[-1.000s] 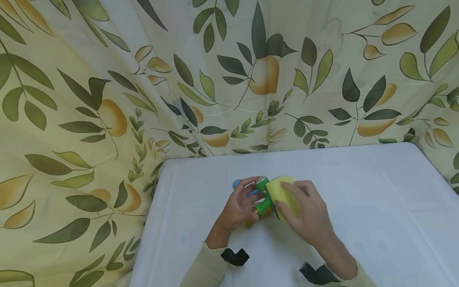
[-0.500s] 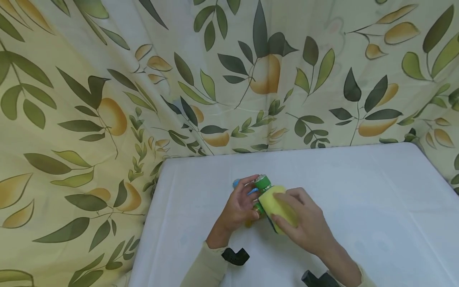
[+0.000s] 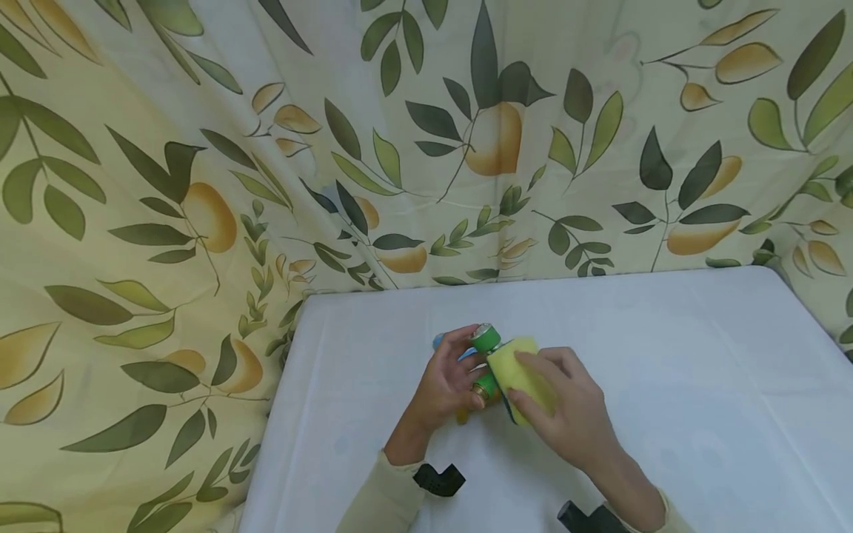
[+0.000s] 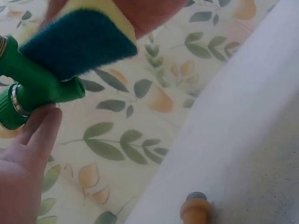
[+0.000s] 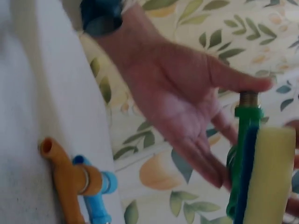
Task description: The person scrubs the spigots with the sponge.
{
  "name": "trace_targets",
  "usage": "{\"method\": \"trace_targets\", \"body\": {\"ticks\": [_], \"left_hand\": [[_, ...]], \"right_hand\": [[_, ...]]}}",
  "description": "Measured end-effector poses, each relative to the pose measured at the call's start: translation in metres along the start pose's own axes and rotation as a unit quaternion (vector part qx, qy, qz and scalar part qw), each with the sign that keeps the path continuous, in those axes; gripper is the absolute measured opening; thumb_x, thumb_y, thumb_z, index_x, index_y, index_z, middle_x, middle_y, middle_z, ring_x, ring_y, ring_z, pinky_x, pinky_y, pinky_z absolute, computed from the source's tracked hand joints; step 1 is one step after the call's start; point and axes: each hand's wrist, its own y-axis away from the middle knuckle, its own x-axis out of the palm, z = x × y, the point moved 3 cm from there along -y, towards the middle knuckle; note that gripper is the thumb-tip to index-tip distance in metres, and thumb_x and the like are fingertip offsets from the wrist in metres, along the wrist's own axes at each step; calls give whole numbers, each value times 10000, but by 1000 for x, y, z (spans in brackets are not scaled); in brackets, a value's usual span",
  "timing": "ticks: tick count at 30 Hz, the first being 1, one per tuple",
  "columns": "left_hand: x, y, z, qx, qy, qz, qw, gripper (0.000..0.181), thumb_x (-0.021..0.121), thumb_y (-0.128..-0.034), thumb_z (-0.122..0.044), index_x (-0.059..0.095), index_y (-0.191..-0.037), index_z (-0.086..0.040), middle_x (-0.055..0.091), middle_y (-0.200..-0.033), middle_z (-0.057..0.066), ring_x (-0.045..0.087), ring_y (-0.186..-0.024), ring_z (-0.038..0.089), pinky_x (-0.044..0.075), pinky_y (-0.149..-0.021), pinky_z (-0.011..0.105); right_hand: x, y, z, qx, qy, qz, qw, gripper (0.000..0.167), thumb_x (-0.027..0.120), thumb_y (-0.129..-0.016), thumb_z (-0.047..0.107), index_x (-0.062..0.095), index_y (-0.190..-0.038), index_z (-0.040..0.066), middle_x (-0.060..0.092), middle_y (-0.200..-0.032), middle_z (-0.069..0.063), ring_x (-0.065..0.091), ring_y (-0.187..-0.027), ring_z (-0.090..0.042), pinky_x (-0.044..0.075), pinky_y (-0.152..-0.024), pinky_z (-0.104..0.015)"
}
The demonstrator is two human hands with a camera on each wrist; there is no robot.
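My left hand (image 3: 436, 389) holds a green plastic tap (image 3: 486, 338) above the table. In the right wrist view its thumb presses the tap's brass threaded end (image 5: 248, 99), and the fingertips support the other side. A yellow sponge (image 3: 523, 377) is pinched between the thumb and fingers of my right hand (image 3: 578, 414). The sponge's dark scouring pad (image 4: 86, 42) lies against the tap's body in the left wrist view, near the spout. Part of the tap is hidden behind the sponge.
An orange tap (image 5: 70, 179) and a blue tap (image 5: 97, 205) lie on the white table (image 3: 700, 385), partly behind my left hand in the head view. A leaf-patterned curtain (image 3: 426, 148) hangs along the table's back and left.
The sponge has slid down along the tap toward me, then partly back up. My left hand stays almost in place, while the green tap has tilted slightly.
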Motion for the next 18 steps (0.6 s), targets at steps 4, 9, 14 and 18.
{"method": "trace_targets", "body": {"ticks": [4, 9, 14, 18], "left_hand": [[0, -1, -4, 100, 73, -45, 9999, 964, 854, -835, -328, 270, -1558, -73, 447, -1501, 52, 556, -1316, 169, 481, -1118, 326], [0, -2, -8, 235, 152, -28, 9996, 943, 856, -839, -296, 282, -1555, -76, 447, -1498, 62, 565, -1315, 182, 494, -1105, 333], [2, -2, -10, 313, 197, 58, 9993, 947, 847, -848, -289, 270, -1565, -64, 437, -1511, 70, 557, -1333, 191, 485, -1116, 340], [3, -3, -10, 311, 102, 309, 9990, 959, 836, -857, -263, 241, -1576, -38, 399, -1541, 56, 526, -1360, 179, 469, -1130, 324]], "right_hand": [[-2, -1, -4, -126, -154, 115, 9997, 560, 882, -699, 158, 714, -1233, 154, 600, -1097, -16, 534, -926, -90, 472, -706, -116], [-7, -3, -16, 181, 299, -154, 9993, 552, 896, -693, 162, 727, -1218, 155, 603, -1089, -38, 540, -906, -90, 459, -725, -97], [-7, -3, -18, 139, 187, -173, 9996, 550, 896, -683, 158, 731, -1208, 150, 608, -1079, -44, 546, -895, -115, 466, -704, -122], [-7, -4, -19, 54, -43, -102, 9999, 538, 887, -692, 150, 730, -1206, 148, 607, -1094, -26, 544, -911, -78, 457, -710, -114]]}}
